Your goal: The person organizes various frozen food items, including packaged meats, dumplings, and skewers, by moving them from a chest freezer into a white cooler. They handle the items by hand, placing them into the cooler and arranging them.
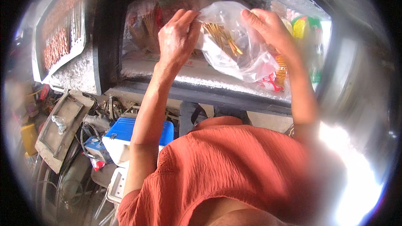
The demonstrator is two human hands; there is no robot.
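Between my hands hangs a clear plastic bag (220, 59), its mouth held spread. My left hand (179, 36) pinches the bag's left rim between thumb and fingers. On the opposite rim, my right hand (267, 26) grips the film with the thumb uppermost. A bundle of thin wooden skewers (224, 37) shows inside the bag, their bare ends toward me; what is on their far ends is hidden. The bag is over an open chest freezer (150, 67) with frosted inner walls.
More bagged skewers (147, 22) lie at the freezer's left, and green-and-yellow packages (303, 28) at its right. A tray of meat skewers (56, 47) sits left of the opening. Below stand a blue-lidded cooler box (122, 128) and a white stool (116, 185) among clutter.
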